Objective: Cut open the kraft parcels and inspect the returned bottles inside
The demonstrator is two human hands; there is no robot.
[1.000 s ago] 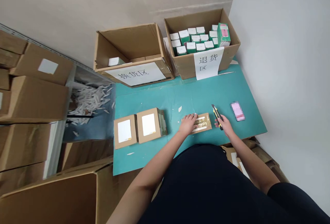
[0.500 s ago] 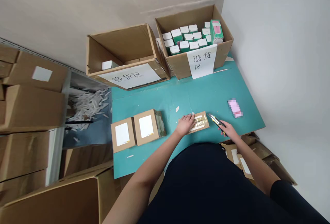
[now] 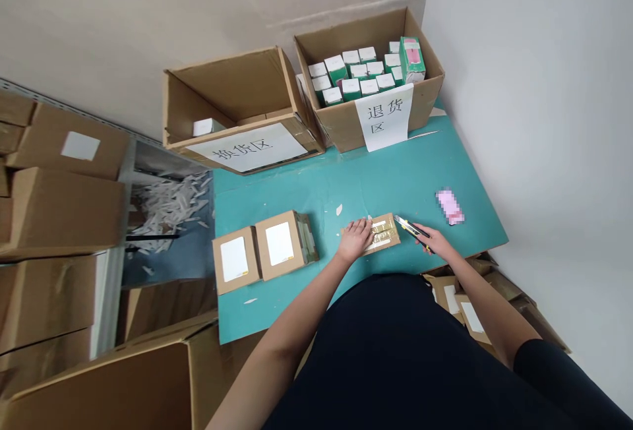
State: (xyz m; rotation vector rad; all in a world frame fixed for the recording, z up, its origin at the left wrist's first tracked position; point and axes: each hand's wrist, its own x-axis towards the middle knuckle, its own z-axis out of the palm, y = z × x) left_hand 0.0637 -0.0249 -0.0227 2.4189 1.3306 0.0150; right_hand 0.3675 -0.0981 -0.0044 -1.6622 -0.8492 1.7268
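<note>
My left hand [image 3: 354,241] lies flat on the left end of a small cardboard parcel [image 3: 382,233], which is wrapped in clear tape and has white strips on top. My right hand [image 3: 430,239] grips a yellow and black utility knife [image 3: 408,227]. The knife lies nearly level, with its blade end pointing left and almost at the parcel's right end. Whether it touches the parcel, I cannot tell. Left of my left hand, two taped cardboard boxes with white labels [image 3: 279,245] stand side by side on the teal table mat [image 3: 415,173].
A phone [image 3: 450,206], blurred pink, lies to the right. Behind are two open cartons: one [image 3: 232,97] holds a white box, the other [image 3: 368,67] several green-and-white boxes. Stacked cartons and white scraps [image 3: 168,209] lie left; flattened cardboard [image 3: 459,301] lies below right.
My right hand has moved left and the knife has swung from steeply upright to nearly level, its blade end closer to the parcel. My left hand stays on the parcel.
</note>
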